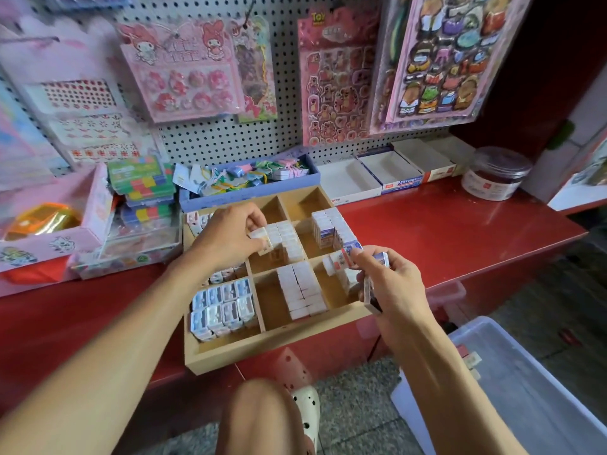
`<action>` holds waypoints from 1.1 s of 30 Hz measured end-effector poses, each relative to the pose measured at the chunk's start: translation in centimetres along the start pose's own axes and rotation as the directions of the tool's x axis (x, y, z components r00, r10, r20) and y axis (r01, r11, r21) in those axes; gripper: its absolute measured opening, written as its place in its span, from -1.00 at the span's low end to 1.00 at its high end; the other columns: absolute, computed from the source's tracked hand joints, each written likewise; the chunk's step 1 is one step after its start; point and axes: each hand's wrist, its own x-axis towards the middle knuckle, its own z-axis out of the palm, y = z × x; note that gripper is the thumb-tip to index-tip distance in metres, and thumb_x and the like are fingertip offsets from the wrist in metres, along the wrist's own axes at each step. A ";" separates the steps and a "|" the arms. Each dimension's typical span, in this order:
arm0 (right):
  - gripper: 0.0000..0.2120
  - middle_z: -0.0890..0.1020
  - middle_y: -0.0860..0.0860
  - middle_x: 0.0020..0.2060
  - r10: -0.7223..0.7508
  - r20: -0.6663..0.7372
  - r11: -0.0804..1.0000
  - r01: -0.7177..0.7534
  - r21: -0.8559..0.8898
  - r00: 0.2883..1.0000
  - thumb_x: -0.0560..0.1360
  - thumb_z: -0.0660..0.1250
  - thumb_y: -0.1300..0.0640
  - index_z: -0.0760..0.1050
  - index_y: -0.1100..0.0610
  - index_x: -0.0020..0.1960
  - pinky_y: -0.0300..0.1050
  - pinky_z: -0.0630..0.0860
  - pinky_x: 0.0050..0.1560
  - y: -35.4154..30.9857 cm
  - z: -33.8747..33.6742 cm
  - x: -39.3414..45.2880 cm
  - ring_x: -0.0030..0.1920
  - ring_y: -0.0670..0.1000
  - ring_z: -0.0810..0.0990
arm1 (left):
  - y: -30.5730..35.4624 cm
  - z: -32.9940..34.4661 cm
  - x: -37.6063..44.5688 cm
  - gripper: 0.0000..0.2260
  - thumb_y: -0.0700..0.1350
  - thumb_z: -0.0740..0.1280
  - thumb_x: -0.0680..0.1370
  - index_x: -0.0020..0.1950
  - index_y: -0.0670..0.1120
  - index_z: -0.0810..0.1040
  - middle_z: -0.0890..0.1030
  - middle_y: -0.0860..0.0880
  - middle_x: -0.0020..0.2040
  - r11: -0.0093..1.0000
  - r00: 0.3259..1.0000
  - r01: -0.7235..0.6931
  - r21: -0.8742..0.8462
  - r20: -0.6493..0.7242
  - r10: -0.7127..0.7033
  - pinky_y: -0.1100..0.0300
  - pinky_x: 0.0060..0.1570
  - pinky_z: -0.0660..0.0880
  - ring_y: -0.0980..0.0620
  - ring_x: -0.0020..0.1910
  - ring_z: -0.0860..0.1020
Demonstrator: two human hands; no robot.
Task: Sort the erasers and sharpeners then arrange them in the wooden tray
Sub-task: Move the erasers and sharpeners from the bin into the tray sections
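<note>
A wooden tray (279,344) with several compartments sits on the red shelf. My left hand (230,238) pinches a white eraser (262,239) over the middle compartment, beside a stack of white erasers (289,241). My right hand (391,284) grips several small wrapped erasers (338,261) above the tray's right side. Blue-and-white boxed sharpeners (221,308) fill the front left compartment. White erasers (302,290) stand in the front middle compartment, and more blue-edged ones (331,228) in the right one.
A pegboard with hanging sticker sheets (335,80) rises behind the shelf. A blue box of clips (249,188), pink boxes (49,238) and white cartons (377,178) surround the tray. A jar (496,174) stands at right. A translucent bin (532,399) sits on the floor.
</note>
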 end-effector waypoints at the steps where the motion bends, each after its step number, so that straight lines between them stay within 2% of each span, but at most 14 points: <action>1: -0.86 0.58 0.06 -0.33 0.011 0.011 1.000 -0.011 -0.006 1.000 0.49 0.46 0.22 0.58 0.11 -0.23 -0.18 0.37 -0.44 0.1 -0.1 0.0 -0.39 -0.05 0.43 | -0.2 0.5 0.2 -0.78 -0.19 0.51 0.41 -0.12 0.05 0.52 0.55 0.10 -0.16 1.000 1.000 -0.008 0.029 0.008 0.008 0.16 -0.19 0.45 0.06 -0.16 0.53; 5: -0.95 0.55 0.13 -0.30 0.036 0.064 0.999 -0.034 -0.031 0.997 0.50 0.45 0.20 0.59 0.17 -0.11 -0.19 0.38 -0.45 0.4 -0.7 0.3 -0.38 -0.01 0.46 | -0.1 2.5 0.8 -0.82 -0.16 0.50 0.41 -0.11 0.02 0.54 0.57 0.08 -0.17 0.996 0.999 -0.042 0.083 0.017 0.041 0.14 -0.15 0.48 0.06 -0.16 0.53; 10: -0.94 0.55 0.15 -0.28 0.043 0.077 0.999 -0.042 -0.022 0.996 0.50 0.45 0.19 0.58 0.16 -0.09 -0.16 0.36 -0.46 0.7 -1.2 0.9 -0.36 0.04 0.46 | -0.3 4.0 1.1 -0.86 -0.19 0.47 0.41 -0.10 -0.03 0.57 0.58 0.04 -0.13 0.985 0.995 -0.097 0.141 -0.024 0.101 0.22 -0.24 0.36 0.08 -0.16 0.50; 14: -0.94 0.57 0.13 -0.27 0.043 0.083 0.999 -0.043 0.003 0.996 0.51 0.43 0.23 0.56 0.17 -0.11 -0.18 0.36 -0.48 0.8 -1.2 0.8 -0.35 0.02 0.46 | -0.7 4.3 0.9 -0.87 -0.18 0.46 0.41 -0.10 -0.04 0.57 0.57 0.04 -0.17 0.992 0.992 -0.094 0.087 -0.070 0.101 0.34 -0.31 0.33 0.08 -0.18 0.51; 18: -0.96 0.56 0.18 -0.23 0.061 0.075 0.998 -0.061 0.007 0.995 0.52 0.42 0.25 0.56 0.20 -0.08 -0.19 0.35 -0.48 1.0 -1.2 0.6 -0.31 0.04 0.46 | -1.0 4.4 0.7 -0.95 -0.19 0.40 0.48 -0.14 -0.04 0.60 0.59 0.02 -0.16 0.995 0.990 -0.102 0.013 -0.091 0.103 0.30 -0.25 0.38 0.13 -0.22 0.54; 23: -0.96 0.60 0.13 -0.22 0.108 0.148 0.986 -0.125 0.113 0.983 0.56 0.36 0.25 0.54 0.19 -0.07 -0.22 0.35 -0.46 0.7 -1.1 0.1 -0.36 -0.02 0.46 | -0.8 4.2 0.5 -0.95 -0.17 0.41 0.50 -0.12 -0.06 0.66 0.61 0.02 -0.14 0.989 0.992 -0.101 0.104 -0.069 0.109 0.25 -0.17 0.41 0.09 -0.20 0.56; 25: -0.97 0.56 0.17 -0.19 0.119 0.170 0.982 -0.142 0.128 0.978 0.56 0.37 0.23 0.54 0.19 -0.06 -0.21 0.33 -0.43 0.6 -1.2 0.0 -0.34 -0.01 0.43 | 0.4 3.8 0.1 -0.93 -0.11 0.38 0.52 -0.14 -0.02 0.65 0.60 0.07 -0.19 0.980 0.977 -0.130 0.151 -0.146 0.153 0.24 -0.21 0.44 0.07 -0.21 0.59; 26: -0.97 0.54 0.19 -0.18 0.121 0.172 0.981 -0.144 0.132 0.978 0.55 0.37 0.23 0.54 0.19 -0.06 -0.20 0.33 -0.42 0.6 -1.3 -0.1 -0.33 -0.01 0.42 | 1.4 3.5 -0.4 -0.90 -0.07 0.37 0.53 -0.16 -0.01 0.64 0.61 0.11 -0.22 0.984 0.970 -0.150 0.093 -0.180 0.165 0.24 -0.24 0.45 0.09 -0.23 0.60; 27: -0.97 0.53 0.19 -0.18 0.123 0.171 0.980 -0.147 0.137 0.978 0.55 0.37 0.23 0.53 0.19 -0.05 -0.20 0.33 -0.42 0.5 -1.4 -0.2 -0.33 -0.01 0.42 | 2.6 3.1 -1.0 -0.88 -0.02 0.38 0.54 -0.18 0.00 0.64 0.62 0.14 -0.25 0.984 0.972 -0.172 -0.039 -0.172 0.163 0.25 -0.26 0.47 0.13 -0.27 0.61; 29: -0.96 0.53 0.17 -0.23 0.123 0.167 0.977 -0.149 0.153 0.978 0.55 0.37 0.24 0.52 0.19 -0.06 -0.20 0.32 -0.41 0.2 -1.5 -0.5 -0.34 -0.01 0.42 | 5.2 2.9 -2.6 -0.87 0.03 0.42 0.52 -0.13 -0.02 0.65 0.66 0.10 -0.22 0.922 0.988 -0.147 -0.357 -0.005 0.155 0.24 -0.29 0.55 0.13 -0.29 0.64; 30: -0.96 0.52 0.15 -0.26 0.118 0.167 0.976 -0.145 0.163 0.979 0.55 0.36 0.25 0.51 0.20 -0.06 -0.21 0.32 -0.42 0.1 -1.5 -0.7 -0.35 -0.02 0.42 | 6.3 3.1 -3.3 -0.86 0.02 0.45 0.50 -0.07 -0.03 0.66 0.68 0.05 -0.18 0.889 0.981 -0.110 -0.445 0.093 0.168 0.21 -0.28 0.58 0.09 -0.26 0.66; 31: -0.96 0.51 0.13 -0.28 0.111 0.171 0.974 -0.141 0.175 0.979 0.55 0.36 0.25 0.51 0.20 -0.06 -0.22 0.34 -0.42 -0.1 -1.5 -0.9 -0.36 -0.03 0.43 | 7.1 3.5 -3.8 -0.85 -0.02 0.48 0.48 -0.02 -0.05 0.66 0.68 0.00 -0.16 0.876 0.970 -0.106 -0.471 0.146 0.197 0.18 -0.23 0.60 0.04 -0.22 0.67; 33: -0.97 0.52 0.10 -0.31 0.098 0.173 0.970 -0.133 0.205 0.980 0.53 0.37 0.25 0.53 0.21 -0.06 -0.25 0.40 -0.40 -0.5 -1.4 -1.3 -0.37 -0.05 0.45 | 8.2 4.3 -4.4 -0.88 -0.14 0.49 0.48 -0.01 -0.09 0.67 0.68 -0.09 -0.18 0.859 0.964 -0.128 -0.495 0.143 0.226 0.07 -0.17 0.61 -0.06 -0.23 0.67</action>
